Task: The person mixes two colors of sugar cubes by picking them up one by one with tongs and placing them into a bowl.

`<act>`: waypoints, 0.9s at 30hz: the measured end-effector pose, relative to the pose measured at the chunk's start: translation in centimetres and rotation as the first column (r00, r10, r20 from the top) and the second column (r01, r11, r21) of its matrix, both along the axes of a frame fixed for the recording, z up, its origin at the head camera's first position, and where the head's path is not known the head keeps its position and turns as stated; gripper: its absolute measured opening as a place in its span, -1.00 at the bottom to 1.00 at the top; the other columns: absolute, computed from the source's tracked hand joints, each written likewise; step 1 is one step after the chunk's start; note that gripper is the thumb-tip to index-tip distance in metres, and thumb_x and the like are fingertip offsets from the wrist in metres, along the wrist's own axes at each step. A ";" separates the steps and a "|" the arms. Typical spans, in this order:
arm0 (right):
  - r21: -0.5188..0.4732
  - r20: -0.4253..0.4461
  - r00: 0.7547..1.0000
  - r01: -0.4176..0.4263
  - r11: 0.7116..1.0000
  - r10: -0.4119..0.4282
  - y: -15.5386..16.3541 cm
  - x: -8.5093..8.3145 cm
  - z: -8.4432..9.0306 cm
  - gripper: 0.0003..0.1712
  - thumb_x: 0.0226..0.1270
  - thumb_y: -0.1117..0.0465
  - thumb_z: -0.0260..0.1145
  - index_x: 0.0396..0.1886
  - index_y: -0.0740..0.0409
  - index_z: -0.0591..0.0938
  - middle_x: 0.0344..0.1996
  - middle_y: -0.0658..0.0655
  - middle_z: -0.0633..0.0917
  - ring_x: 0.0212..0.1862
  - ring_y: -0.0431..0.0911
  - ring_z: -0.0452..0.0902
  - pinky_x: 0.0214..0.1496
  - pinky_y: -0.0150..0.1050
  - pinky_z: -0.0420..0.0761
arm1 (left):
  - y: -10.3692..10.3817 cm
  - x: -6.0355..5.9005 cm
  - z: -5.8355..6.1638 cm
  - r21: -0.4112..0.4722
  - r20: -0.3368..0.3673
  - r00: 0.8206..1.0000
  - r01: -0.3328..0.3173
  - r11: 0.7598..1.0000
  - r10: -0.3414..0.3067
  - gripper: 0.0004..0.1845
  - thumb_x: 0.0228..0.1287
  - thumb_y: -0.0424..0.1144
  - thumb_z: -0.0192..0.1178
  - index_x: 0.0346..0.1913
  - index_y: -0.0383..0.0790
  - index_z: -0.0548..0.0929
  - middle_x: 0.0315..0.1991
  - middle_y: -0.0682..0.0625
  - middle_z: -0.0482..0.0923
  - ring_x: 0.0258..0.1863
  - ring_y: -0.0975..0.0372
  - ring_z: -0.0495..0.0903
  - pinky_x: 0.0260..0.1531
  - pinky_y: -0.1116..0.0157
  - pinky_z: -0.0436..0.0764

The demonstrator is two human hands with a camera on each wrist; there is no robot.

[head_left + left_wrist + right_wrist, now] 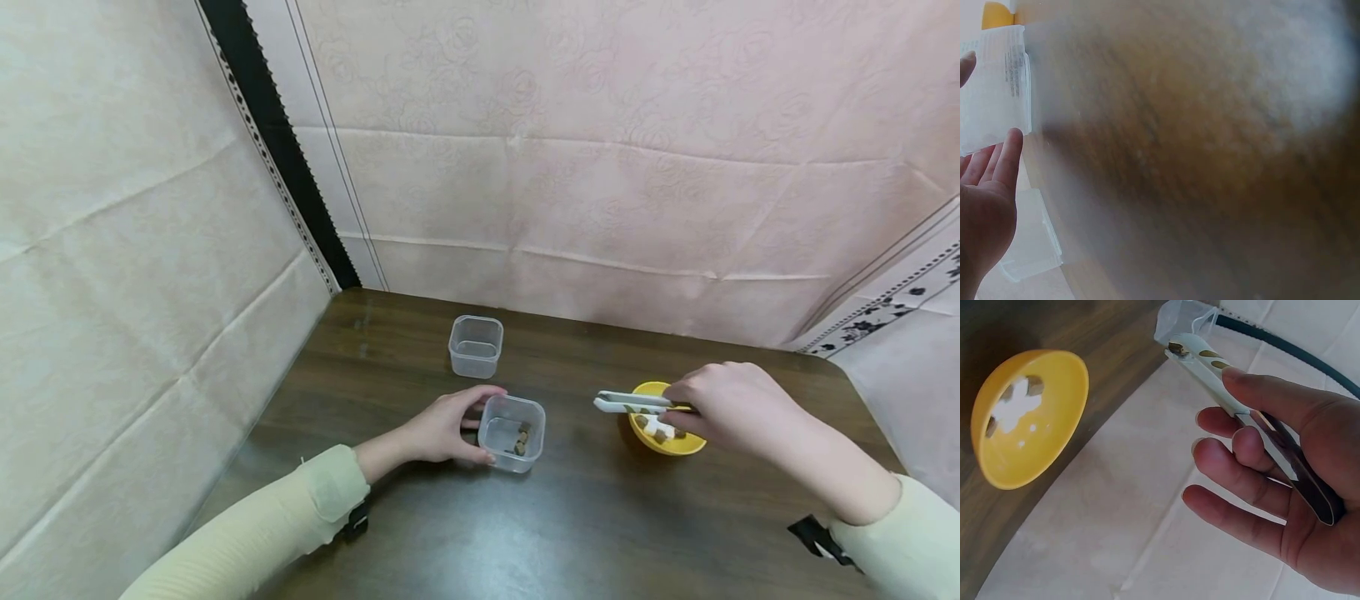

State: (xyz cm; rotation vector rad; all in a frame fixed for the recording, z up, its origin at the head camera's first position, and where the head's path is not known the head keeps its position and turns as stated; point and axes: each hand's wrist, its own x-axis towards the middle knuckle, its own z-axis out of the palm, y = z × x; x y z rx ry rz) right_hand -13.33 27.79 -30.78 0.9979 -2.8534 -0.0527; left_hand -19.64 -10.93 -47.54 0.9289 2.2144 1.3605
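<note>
My right hand (731, 408) grips white tongs (630, 403) above a yellow bowl (686, 446) that holds a few brown pieces. In the right wrist view the tongs (1210, 369) pinch a small brown piece at their tips, beside the bowl (1054, 437). My left hand (442, 429) holds the side of a clear plastic container (512, 433) with a few brown pieces inside. In the left wrist view the fingers (1004, 162) lie against that container (994, 87).
A second clear container (476, 346) stands farther back on the dark wooden table (585, 533). Pale sheets hang close on the left and behind. The table's right corner is rounded, near my right forearm.
</note>
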 end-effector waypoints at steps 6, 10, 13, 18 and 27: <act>0.027 -0.005 0.999 0.050 0.998 -0.050 1.8 0.3 -0.1 -0.43 0.21 0.06 0.63 -0.65 -0.28 0.35 -0.66 -0.31 0.26 -0.59 -0.36 0.13 -0.60 -0.34 0.13 | 0.1 0.0 -0.1 -0.006 0.005 1.000 -0.005 1.000 0.005 0.01 0.07 -0.37 0.68 0.57 -0.14 0.36 0.38 -0.05 0.51 0.36 0.11 0.58 0.23 0.32 0.68; 0.037 0.015 0.995 0.099 0.994 -0.100 2.9 0.4 -0.2 -0.42 0.23 0.08 0.61 -0.67 -0.26 0.33 -0.68 -0.28 0.24 -0.59 -0.33 0.13 -0.59 -0.33 0.13 | 0.0 0.0 0.0 -0.003 0.001 1.000 -0.002 1.000 0.002 0.00 0.08 -0.36 0.68 0.57 -0.17 0.35 0.38 -0.07 0.52 0.36 0.08 0.58 0.23 0.30 0.68; 0.057 0.038 0.990 0.135 0.989 -0.137 3.7 0.4 -0.4 -0.46 0.23 0.09 0.61 -0.67 -0.27 0.39 -0.69 -0.27 0.27 -0.59 -0.31 0.15 -0.59 -0.31 0.15 | 0.0 0.1 0.1 0.001 -0.001 1.000 0.000 1.000 0.000 -0.01 0.09 -0.34 0.68 0.57 -0.16 0.36 0.38 -0.10 0.51 0.37 0.04 0.58 0.24 0.27 0.68; 0.085 0.065 0.980 0.180 0.980 -0.186 4.8 0.4 -0.9 -0.53 0.21 0.09 0.62 -0.67 -0.25 0.47 -0.69 -0.25 0.31 -0.59 -0.27 0.19 -0.59 -0.27 0.20 | -0.1 0.1 0.1 0.000 -0.006 1.000 -0.001 1.000 0.001 -0.01 0.09 -0.33 0.68 0.56 -0.11 0.37 0.38 -0.10 0.51 0.36 0.03 0.58 0.23 0.27 0.69; 0.125 0.076 0.965 0.239 0.963 -0.249 6.3 0.1 -1.6 -0.50 0.21 0.07 0.61 -0.70 -0.21 0.44 -0.70 -0.21 0.32 -0.59 -0.22 0.20 -0.59 -0.23 0.21 | 0.1 0.1 0.1 0.009 -0.007 1.000 0.009 1.000 -0.008 0.00 0.09 -0.36 0.67 0.57 -0.19 0.35 0.38 -0.11 0.52 0.37 0.04 0.58 0.22 0.30 0.69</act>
